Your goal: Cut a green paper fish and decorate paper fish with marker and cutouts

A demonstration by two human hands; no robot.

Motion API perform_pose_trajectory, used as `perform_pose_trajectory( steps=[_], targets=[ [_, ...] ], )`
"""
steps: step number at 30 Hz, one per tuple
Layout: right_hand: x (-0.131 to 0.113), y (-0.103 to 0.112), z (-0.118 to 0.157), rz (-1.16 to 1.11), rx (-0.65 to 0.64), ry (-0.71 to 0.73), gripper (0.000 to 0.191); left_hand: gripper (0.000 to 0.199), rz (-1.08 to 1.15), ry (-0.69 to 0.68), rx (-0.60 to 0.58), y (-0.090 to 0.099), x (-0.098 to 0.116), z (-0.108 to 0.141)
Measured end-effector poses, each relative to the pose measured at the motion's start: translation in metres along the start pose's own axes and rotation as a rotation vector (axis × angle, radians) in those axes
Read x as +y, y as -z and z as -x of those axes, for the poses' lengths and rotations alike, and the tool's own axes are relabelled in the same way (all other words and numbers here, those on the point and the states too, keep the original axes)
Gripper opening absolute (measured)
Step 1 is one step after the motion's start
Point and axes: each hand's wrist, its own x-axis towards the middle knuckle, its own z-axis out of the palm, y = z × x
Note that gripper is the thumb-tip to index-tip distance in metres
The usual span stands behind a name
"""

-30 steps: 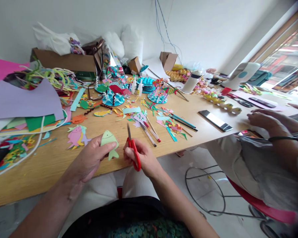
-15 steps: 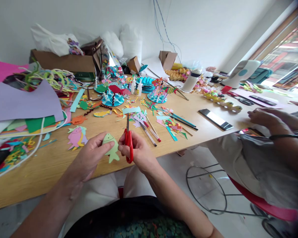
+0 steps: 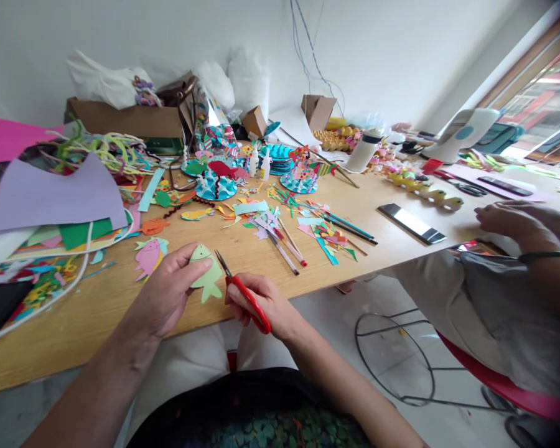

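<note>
A light green paper fish (image 3: 208, 280) with a drawn eye and mouth line is pinched between the thumb and fingers of my left hand (image 3: 170, 291). My right hand (image 3: 266, 303) is closed around red-handled scissors (image 3: 249, 303). Their blades point up and left, beside the fish's right edge and apart from it. On the table left of my left hand lies a pink paper fish (image 3: 150, 256), with other cut-out paper behind it. An orange paper cut-out (image 3: 154, 225) and a yellow paper fish (image 3: 197, 214) lie farther back.
Pens (image 3: 287, 254), paper scraps (image 3: 336, 239) and a phone (image 3: 411, 224) lie across the wooden table (image 3: 121, 330). Blue decorated paper bases (image 3: 217, 188) and glue bottles (image 3: 266, 167) stand behind. Purple paper (image 3: 51, 196) and a white cord (image 3: 81, 274) are at left. Another person's hands (image 3: 513, 218) rest at right.
The scissors have swung from upright to slanting, their tips now up-left near the fish. My left hand still holds the fish. The view has shifted slightly left.
</note>
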Motion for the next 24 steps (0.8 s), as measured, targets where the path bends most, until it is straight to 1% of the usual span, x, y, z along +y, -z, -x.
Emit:
perform_pose_trajectory(
  steps=[9,18,24],
  targets=[
    [-0.002,-0.0013,0.002,-0.05,-0.008,-0.024,0.041,0.023,0.023,0.034,0.014,-0.003,-0.0011,-0.001],
    [0.0022,-0.0005,0.002,-0.083,-0.009,-0.021,0.04,0.025,0.033,0.055,0.025,-0.0049,-0.0016,-0.001],
    [0.0048,-0.0007,0.0023,-0.062,0.021,-0.006,0.041,0.026,0.066,0.066,0.021,-0.0028,-0.0043,-0.0004]
  ],
)
